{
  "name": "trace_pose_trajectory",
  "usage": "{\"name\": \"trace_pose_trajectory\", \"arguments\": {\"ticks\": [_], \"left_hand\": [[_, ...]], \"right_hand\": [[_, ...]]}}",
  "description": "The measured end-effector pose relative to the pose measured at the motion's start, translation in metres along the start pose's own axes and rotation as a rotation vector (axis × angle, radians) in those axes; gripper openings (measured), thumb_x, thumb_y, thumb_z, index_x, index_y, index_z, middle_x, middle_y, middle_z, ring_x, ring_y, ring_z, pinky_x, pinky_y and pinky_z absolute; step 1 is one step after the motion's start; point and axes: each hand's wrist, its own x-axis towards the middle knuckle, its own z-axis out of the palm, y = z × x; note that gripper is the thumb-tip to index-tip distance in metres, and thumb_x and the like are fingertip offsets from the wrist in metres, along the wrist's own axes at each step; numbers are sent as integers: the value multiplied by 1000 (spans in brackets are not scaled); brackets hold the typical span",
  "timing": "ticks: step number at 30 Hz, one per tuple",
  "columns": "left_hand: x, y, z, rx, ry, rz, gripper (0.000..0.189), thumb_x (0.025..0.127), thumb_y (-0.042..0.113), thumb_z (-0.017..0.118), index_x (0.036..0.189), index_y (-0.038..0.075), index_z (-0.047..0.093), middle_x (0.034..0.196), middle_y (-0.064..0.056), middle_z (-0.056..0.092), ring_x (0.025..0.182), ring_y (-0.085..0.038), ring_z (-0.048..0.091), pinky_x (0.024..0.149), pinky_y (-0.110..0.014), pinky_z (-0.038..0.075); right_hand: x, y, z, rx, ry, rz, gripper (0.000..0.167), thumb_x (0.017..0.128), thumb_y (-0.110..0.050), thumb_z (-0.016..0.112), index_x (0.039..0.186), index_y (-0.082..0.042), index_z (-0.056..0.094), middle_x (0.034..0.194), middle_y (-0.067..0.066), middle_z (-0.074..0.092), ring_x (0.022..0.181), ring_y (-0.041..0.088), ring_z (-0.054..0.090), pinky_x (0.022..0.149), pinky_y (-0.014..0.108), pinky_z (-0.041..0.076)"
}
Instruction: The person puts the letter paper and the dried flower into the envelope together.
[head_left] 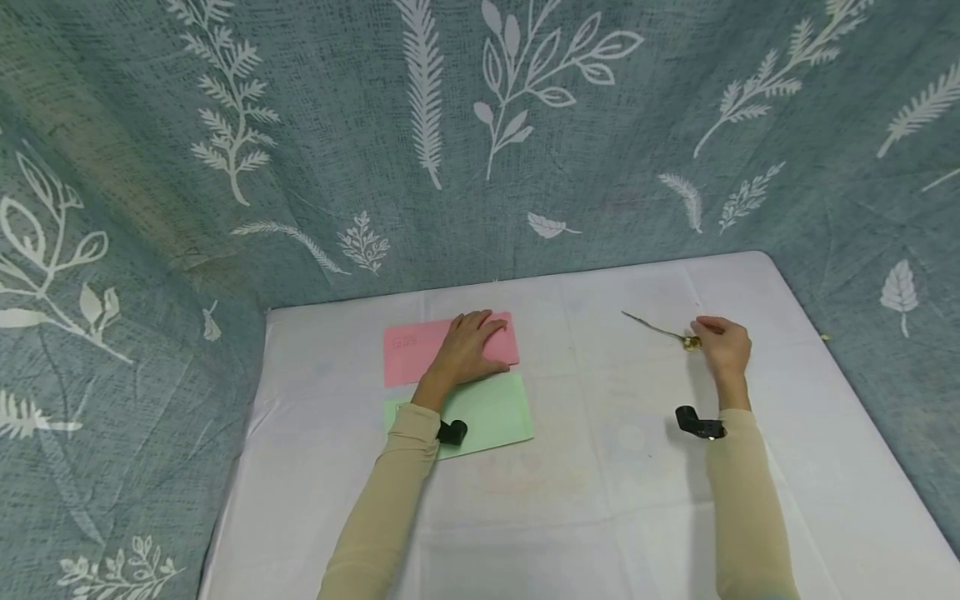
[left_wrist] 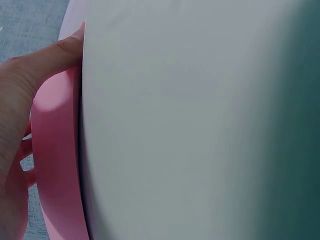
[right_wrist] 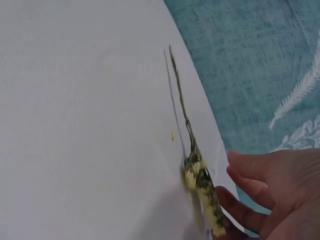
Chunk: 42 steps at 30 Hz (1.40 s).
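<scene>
In the head view my left hand [head_left: 467, 348] lies across the right part of a flat pink pack [head_left: 412, 354], gripping it with the fingers over its far edge and the thumb at its near edge. The left wrist view shows the thumb [left_wrist: 60, 55] along the pink side. Just nearer lies a flat green pack [head_left: 495, 417], partly covered by the left forearm. On the right, my right hand [head_left: 724, 346] pinches a dried yellow flower [right_wrist: 200, 180] at its head, its thin dark stem [head_left: 648, 325] pointing left, close over the cloth. The fingertips are partly hidden.
A white cloth [head_left: 525, 517] covers the table. Patterned blue-green fabric [head_left: 465, 225] hangs behind and along the sides. A tiny yellow fragment [right_wrist: 173, 136] lies beside the flower stem. A black wrist camera [head_left: 699, 423] sits on the right wrist.
</scene>
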Motion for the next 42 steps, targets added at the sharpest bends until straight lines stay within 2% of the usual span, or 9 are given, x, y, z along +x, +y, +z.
{"name": "trace_pose_trajectory", "arguments": {"ticks": [3,10,13,20,26,29,32,36,42], "left_hand": [[0,0,0,-3,0,-1,79,79,51,77,144,14,49,151,-16,38,141,-33,32,116,-52,20],[0,0,1,-10,2,2,80,79,51,77,144,14,49,151,-16,38,141,-33,32,116,-52,20],[0,-1,2,-12,3,1,80,79,51,77,144,14,49,151,-17,38,141,-33,32,116,-52,20],[0,-1,3,-12,10,8,79,79,51,77,144,14,50,151,-17,38,141,-33,32,116,-53,20],[0,-1,3,-10,24,15,79,79,51,77,143,13,50,150,-18,39,140,-34,33,116,-52,21],[0,-1,3,-14,27,14,79,79,50,77,143,13,50,150,-18,39,140,-34,33,116,-52,21],[-1,-1,2,-17,28,16,79,78,50,78,143,13,50,150,-18,39,139,-34,33,116,-53,20],[-1,-1,1,-16,22,12,79,79,50,77,143,13,50,150,-17,39,140,-34,33,116,-52,20],[-2,0,0,-22,15,18,79,79,50,77,143,13,50,151,-18,38,140,-33,32,116,-52,20]], "right_hand": [[-3,6,-6,-17,-13,5,40,98,-24,57,124,6,63,120,25,63,97,24,58,66,19,39],[-7,15,-16,15,-74,9,39,95,-17,62,125,8,62,117,25,62,67,-5,49,58,9,42],[-7,18,-17,4,-106,12,41,93,-16,65,126,9,61,115,22,62,70,-3,49,59,10,42],[-11,21,-19,-12,-160,12,42,94,-16,65,128,7,60,120,24,60,89,13,53,67,16,41],[-10,24,-23,26,-176,8,45,92,-15,67,130,8,58,121,24,59,84,4,52,66,10,41],[-7,25,-25,53,-170,8,45,91,-14,69,129,8,59,111,16,64,77,-3,50,64,8,42],[-5,27,-24,107,-171,7,47,90,-15,71,129,8,59,92,-3,65,74,-8,51,65,7,43],[-2,26,-19,213,-215,16,52,90,-18,72,133,8,56,79,-23,58,76,-11,54,69,7,46],[-2,17,-5,305,-266,22,54,90,-17,72,134,8,54,84,-21,63,79,-10,58,73,9,49]]}}
